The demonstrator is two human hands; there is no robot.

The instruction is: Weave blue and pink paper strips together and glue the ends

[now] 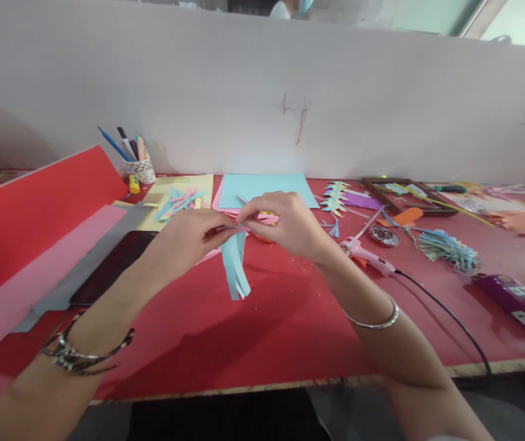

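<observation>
My left hand [191, 236] and my right hand [292, 220] meet above the middle of the table, fingertips pinched close together. From between them hangs a bunch of light blue paper strips [233, 269], loose ends downward. A small pink bit shows at the pinched top, mostly hidden by the fingers. Both hands are closed there, on the upper end of the strips. A thin pointed tip [242, 199] sticks up behind my right fingers; what it belongs to is hidden. Behind the hands lies a light blue sheet [266, 187] over pink paper.
Left are a red board [37, 226], a dark phone-like slab [110, 269], cut strips [182, 202] and a pen cup [141, 166]. Right lie a pink glue gun [370, 256] with a cord, a brown tray [432, 208], blue-green tassels [448, 248] and a purple power strip [517, 303].
</observation>
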